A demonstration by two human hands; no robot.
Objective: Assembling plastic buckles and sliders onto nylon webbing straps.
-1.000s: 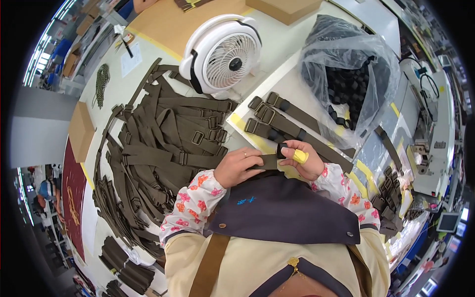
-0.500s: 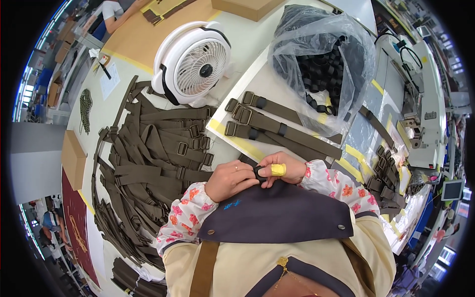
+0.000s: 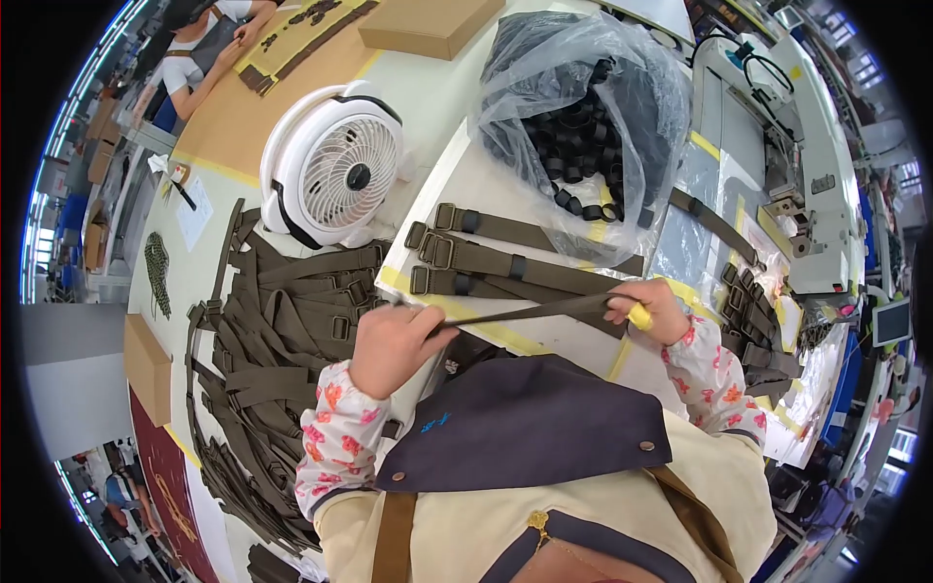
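An olive-brown webbing strap [image 3: 544, 310] stretches between my two hands in front of the dark apron flap. My left hand [image 3: 397, 342] is closed around its left end. Its other end is pinched in my right hand [image 3: 655, 309], which has yellow wrapping on a finger. Just beyond the held strap, several similar straps [image 3: 491, 256] with metal buckles and black loops lie side by side on a white board. Past them stands a clear plastic bag [image 3: 661, 92] with many black loops [image 3: 575, 146] in it. Close to my left hand is a big heap of buckled straps [image 3: 277, 335].
A white fan [image 3: 335, 170] stands behind the heap, with a cardboard box [image 3: 428, 29] farther back. To the right are a sewing machine [image 3: 821, 194] and a bundle of straps [image 3: 746, 316]. Another person [image 3: 209, 53] sits at the far left.
My hands were together at a small black piece near the apron; now they are spread apart with a strap drawn between them. The whole view has shifted slightly.
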